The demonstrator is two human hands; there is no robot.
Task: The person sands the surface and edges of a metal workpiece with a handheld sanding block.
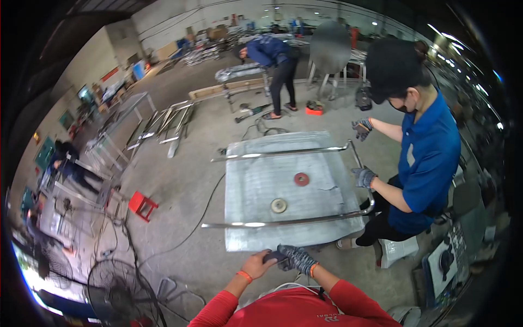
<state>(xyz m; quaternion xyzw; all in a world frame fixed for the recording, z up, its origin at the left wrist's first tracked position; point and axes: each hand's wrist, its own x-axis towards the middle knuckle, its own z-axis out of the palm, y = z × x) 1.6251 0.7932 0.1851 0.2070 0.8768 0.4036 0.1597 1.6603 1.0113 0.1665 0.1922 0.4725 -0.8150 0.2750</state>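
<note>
My left hand [255, 266], bare with an orange band at the wrist, is closed on a dark grey piece [276, 258] that looks like cloth. Wearing a grey patterned glove with an orange cuff, my right hand [297, 259] meets the same piece from the other side, its fingers curled. What exactly the piece is cannot be made out. Just beyond my hands is a wrapped tabletop surface [256, 240], carrying a U-shaped shiny metal tube frame [289, 222]. A pale disc [278, 205] and a red disc [301, 179] lie between the tubes.
A co-worker in blue [430, 158] stands at the right, one gloved hand [363, 177] at the frame's bend. Another person [269, 54] bends over work further back. A red stool [143, 205], a fan [117, 289] and cables [204, 210] are on the left.
</note>
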